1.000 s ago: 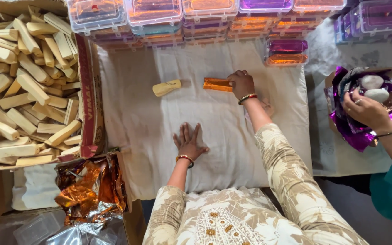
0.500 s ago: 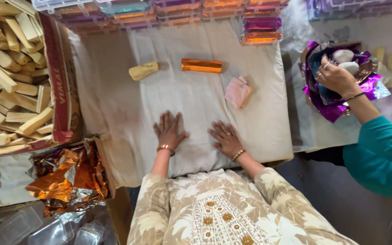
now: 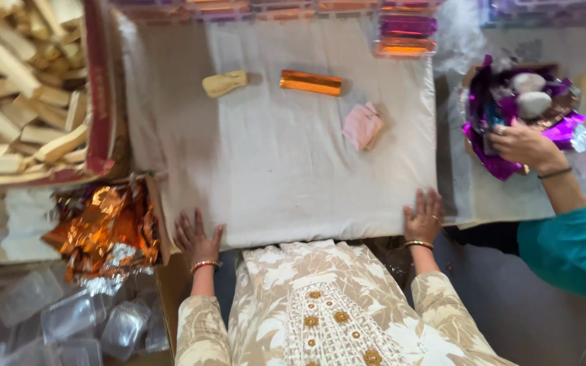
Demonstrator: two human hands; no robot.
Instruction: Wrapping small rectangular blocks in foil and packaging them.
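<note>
My left hand [image 3: 197, 238] lies flat on the near left corner of the white cloth [image 3: 279, 169], fingers apart, holding nothing. My right hand [image 3: 423, 217] rests flat on the near right corner of the same cloth, fingers apart and empty. On the far part of the cloth lie an orange foil-wrapped bar [image 3: 310, 83], a pale yellow bar [image 3: 224, 83] to its left, and a pink piece [image 3: 363, 126] to its right.
A box of several pale bars [image 3: 25, 88] sits at the left. Orange foil sheets [image 3: 106, 230] and clear plastic lids [image 3: 69, 318] lie at the near left. Stacked filled boxes [image 3: 405, 35] stand at the back. Another person's hand [image 3: 520, 144] works at purple foil [image 3: 503, 115] on the right.
Both my hands slid apart from the middle of the cloth's near edge to its two near corners. The view drew closer. The other person's hand stays at the purple foil.
</note>
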